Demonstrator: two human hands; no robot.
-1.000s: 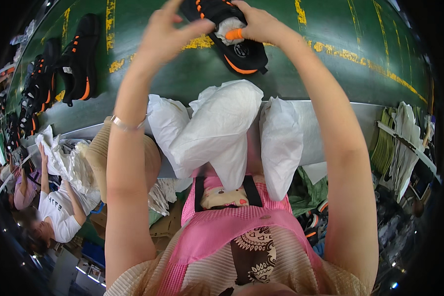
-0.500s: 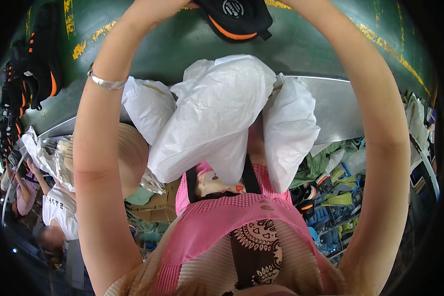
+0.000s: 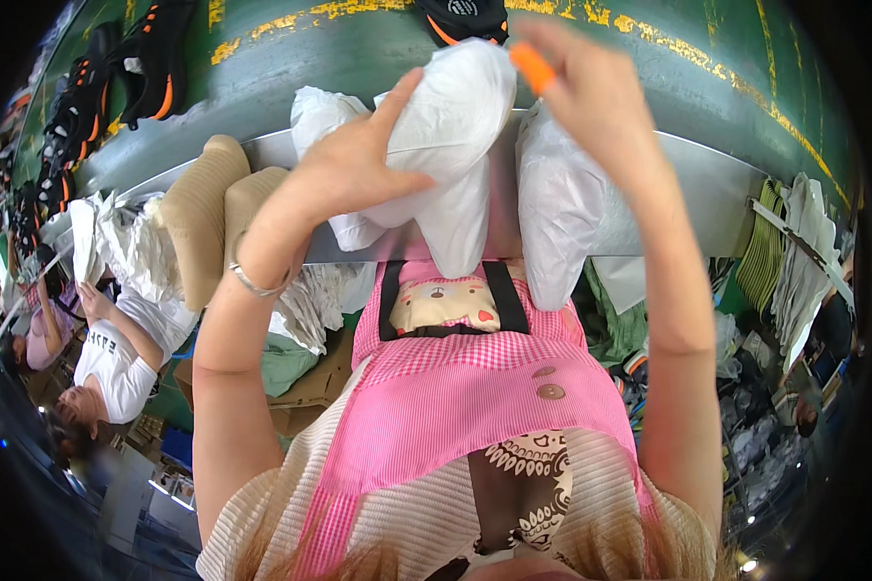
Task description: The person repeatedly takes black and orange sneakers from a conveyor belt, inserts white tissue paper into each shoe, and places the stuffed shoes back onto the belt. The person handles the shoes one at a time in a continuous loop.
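My left hand (image 3: 349,165) has its index finger and thumb spread beside a white paper-wrapped bundle (image 3: 460,107); whether it touches the paper is unclear. My right hand (image 3: 591,92), a little blurred, is raised above another white bundle (image 3: 557,194). Its fingers are apart, and an orange cover (image 3: 533,68) sits on one digit. Nothing shows in its grasp. A third white bundle (image 3: 318,116) lies partly behind my left hand. Beyond the middle bundle, a black shoe (image 3: 465,21) with orange trim lies on the green surface, cut off by the upper edge.
Black and orange shoes (image 3: 155,63) line the green, yellow-marked surface (image 3: 310,53) at left. Beige ribbed forms (image 3: 203,208) and crumpled white paper (image 3: 145,247) stand near my left arm. A cardboard box (image 3: 310,387) is below. A co-worker in a white shirt (image 3: 121,358) is at left.
Both hands have come back toward me from the far edge, letting go of the black shoe, which now lies farther off. My left hand is now by the middle bundle.
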